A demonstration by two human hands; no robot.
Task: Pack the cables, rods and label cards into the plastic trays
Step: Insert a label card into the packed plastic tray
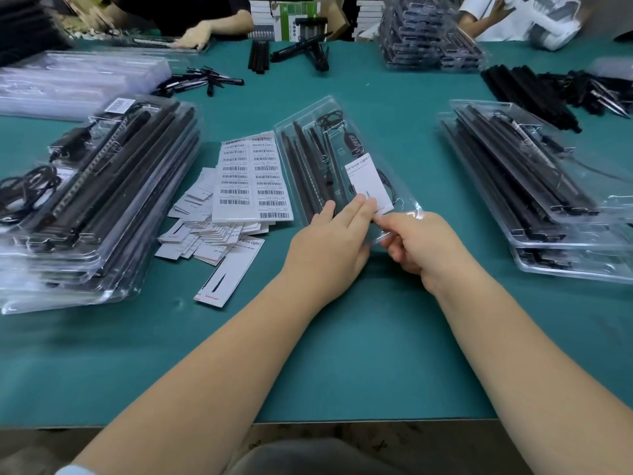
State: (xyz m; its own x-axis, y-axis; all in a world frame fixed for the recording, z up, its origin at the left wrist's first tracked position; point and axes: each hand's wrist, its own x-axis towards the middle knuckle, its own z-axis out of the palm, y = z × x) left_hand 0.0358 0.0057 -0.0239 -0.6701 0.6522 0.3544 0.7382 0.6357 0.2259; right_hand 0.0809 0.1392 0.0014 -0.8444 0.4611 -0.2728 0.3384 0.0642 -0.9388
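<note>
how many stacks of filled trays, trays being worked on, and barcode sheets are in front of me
stacks of filled trays: 2, left stack and right stack
tray being worked on: 1, the center tray, where the left hand and right hand place a label card
barcode sheets: 1
total: 4

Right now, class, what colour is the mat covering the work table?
Teal green mat, plain with no pattern, seen best in the head view.
</note>
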